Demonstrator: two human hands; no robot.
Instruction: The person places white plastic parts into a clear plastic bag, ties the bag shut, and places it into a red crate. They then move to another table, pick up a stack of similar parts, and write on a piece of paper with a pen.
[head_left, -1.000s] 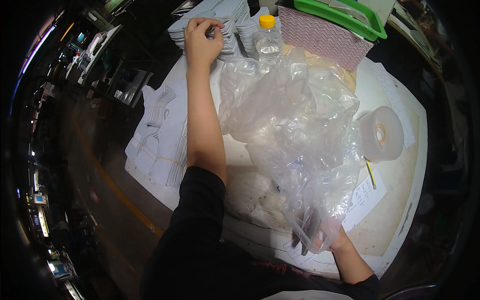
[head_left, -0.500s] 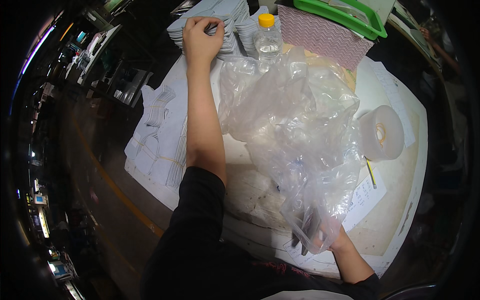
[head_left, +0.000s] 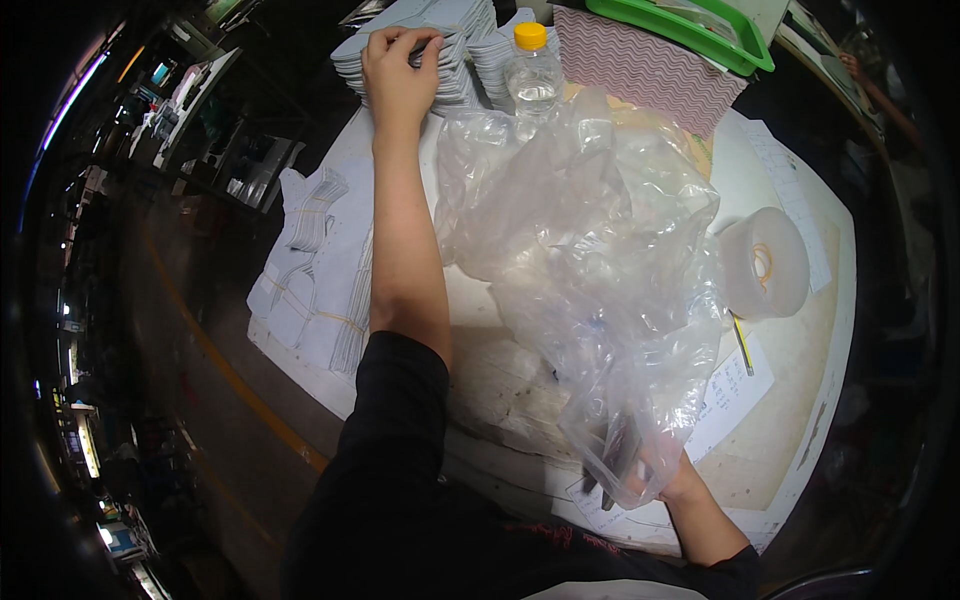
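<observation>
- While little has shifted over the last second, handling seems paused: left hand (head_left: pixel 402 75), fingers curled, thumb near forefinger, against stack of flat white curved-edged pieces (head_left: pixel 457 62); pinch cannot be told.
- Crumpled clear plastic bag (head_left: pixel 600 230), between hands, near end covering right fingers.
- Dark elongated object (head_left: pixel 622 448), beneath plastic.
- Right hand (head_left: pixel 668 480), just beside; grip indeterminable.

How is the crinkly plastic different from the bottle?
The crinkly plastic lies crumpled and spread out, while the bottle stands upright. The crinkly plastic covers much more of the table than the bottle. The bottle wears a yellow cap; the crinkly plastic shows none. Both are see-through.
</observation>
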